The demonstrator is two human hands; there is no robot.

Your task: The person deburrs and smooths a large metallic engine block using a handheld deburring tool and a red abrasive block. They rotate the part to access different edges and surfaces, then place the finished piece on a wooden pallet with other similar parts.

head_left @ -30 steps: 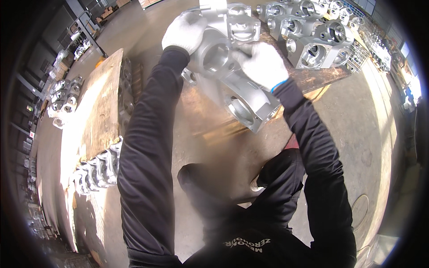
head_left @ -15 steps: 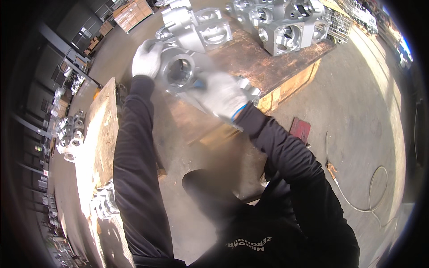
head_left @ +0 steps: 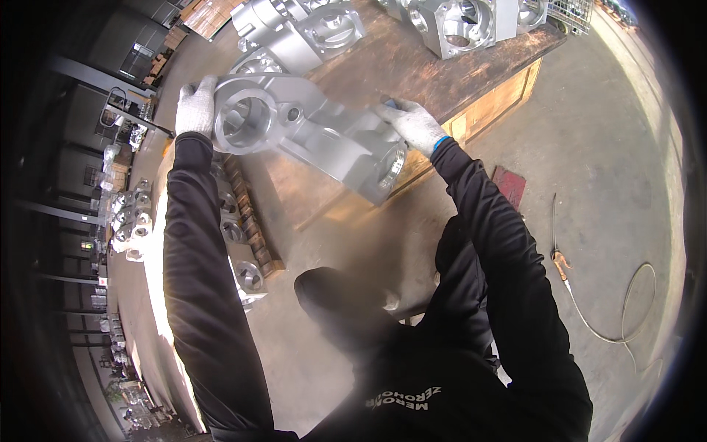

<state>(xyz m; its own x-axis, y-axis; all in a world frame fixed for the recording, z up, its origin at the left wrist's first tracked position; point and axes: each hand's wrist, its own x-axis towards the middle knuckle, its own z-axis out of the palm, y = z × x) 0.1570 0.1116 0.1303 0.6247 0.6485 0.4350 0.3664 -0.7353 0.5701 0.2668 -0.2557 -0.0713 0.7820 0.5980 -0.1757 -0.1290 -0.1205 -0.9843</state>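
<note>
As viewed from the head, looks to be a heavy, rigid metal casting (head_left: pixel 317 140), likely slippery where smooth; best taken by the ring end and the opposite end together. Slants over the near part of the wooden table (head_left: pixel 420 70); cannot tell if rested or lifted. Has the left hand (head_left: pixel 197 108) curled round the ring's outer rim, the right hand (head_left: pixel 414 125) nearly closed at the opposite end, apparently pinching a small dark object (head_left: pixel 387 101). Unlike half a second ago, shows the right hand off the casting's middle.

Around me, grey concrete floor (head_left: pixel 604 184) is spreading beneath a worn, dark-stained wooden tabletop (head_left: pixel 442 77); brown cartons (head_left: pixel 208 16) are standing farther back, and bright light (head_left: pixel 157 283) is streaking one side.
</note>
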